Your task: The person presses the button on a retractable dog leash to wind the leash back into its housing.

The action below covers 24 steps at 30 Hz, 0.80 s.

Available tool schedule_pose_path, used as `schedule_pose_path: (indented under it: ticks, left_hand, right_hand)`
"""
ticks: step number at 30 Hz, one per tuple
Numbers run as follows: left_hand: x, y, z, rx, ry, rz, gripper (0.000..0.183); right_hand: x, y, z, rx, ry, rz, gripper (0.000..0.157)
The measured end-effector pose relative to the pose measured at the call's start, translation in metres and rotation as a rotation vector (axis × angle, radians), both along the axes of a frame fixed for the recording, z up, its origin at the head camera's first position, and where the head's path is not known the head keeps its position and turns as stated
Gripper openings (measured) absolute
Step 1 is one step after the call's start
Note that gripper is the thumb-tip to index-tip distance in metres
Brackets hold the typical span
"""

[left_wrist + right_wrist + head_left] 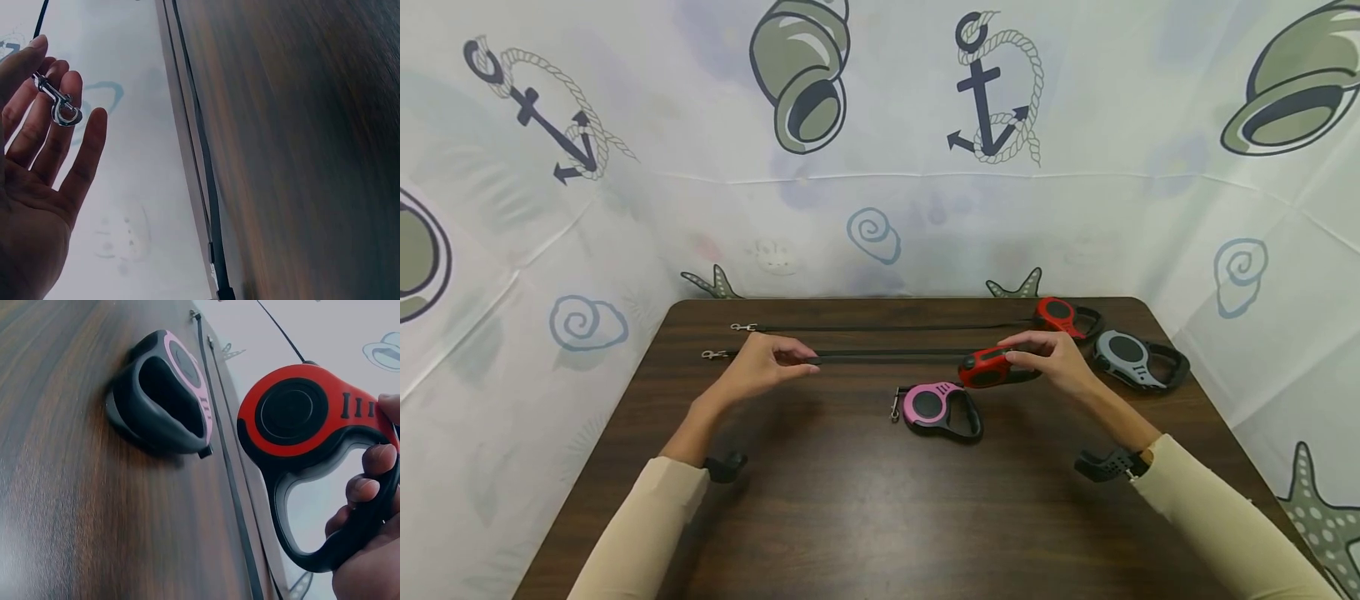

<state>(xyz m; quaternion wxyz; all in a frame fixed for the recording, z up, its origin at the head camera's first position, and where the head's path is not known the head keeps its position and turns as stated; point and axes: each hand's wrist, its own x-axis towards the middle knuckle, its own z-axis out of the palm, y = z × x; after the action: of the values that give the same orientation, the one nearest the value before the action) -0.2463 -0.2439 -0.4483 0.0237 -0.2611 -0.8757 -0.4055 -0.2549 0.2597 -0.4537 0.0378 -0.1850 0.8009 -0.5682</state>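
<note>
The handle of a red leash reel [992, 367] is gripped by the right hand [1051, 360], fingers curled through the loop, and the reel is held just above the desk [850, 517]. Its black strap [887, 357] is drawn out level from the reel toward the left hand [763, 364], so the long axis runs side to side, parallel to the desk's far edge. The strap is pinched near its far end by the left hand; whether that hand rests on the desk cannot be told. The metal clip [713, 355] is seen just past the fingers, toward the desk's left edge. In the left wrist view the clip [57, 103] lies against fingertips [75, 87] that are only loosely bent. Both forearms are stretched forward, wrists raised, sleeves ending short of the wrists.

A pink reel [938, 407] lies flat just in front of the red one. Behind the red one a second red reel [1063, 317] lies with its strap extended along the far edge, and a grey reel [1138, 360] lies beyond the right hand. Bare wood is left between the pink reel and the near edge. The desk is enclosed by a printed sheet [880, 167].
</note>
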Motion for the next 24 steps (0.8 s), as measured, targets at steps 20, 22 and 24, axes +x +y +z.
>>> schedule_pose_path:
  ticks: [20, 22, 24]
  left_hand:
    - [-0.002, 0.025, -0.003, 0.01, 0.022, -0.038, 0.014]
    - [-0.002, 0.026, -0.004, 0.011, 0.018, -0.041, 0.014]
    - [-0.002, 0.028, -0.005, 0.013, 0.018, -0.043, 0.014]
  right_hand:
    - [0.003, -0.024, 0.002, -0.01, -0.043, 0.004, 0.029]
    - [0.004, -0.026, 0.002, -0.008, -0.034, 0.006, 0.028]
    - [0.004, -0.028, 0.003, -0.009, -0.026, 0.007, 0.028]
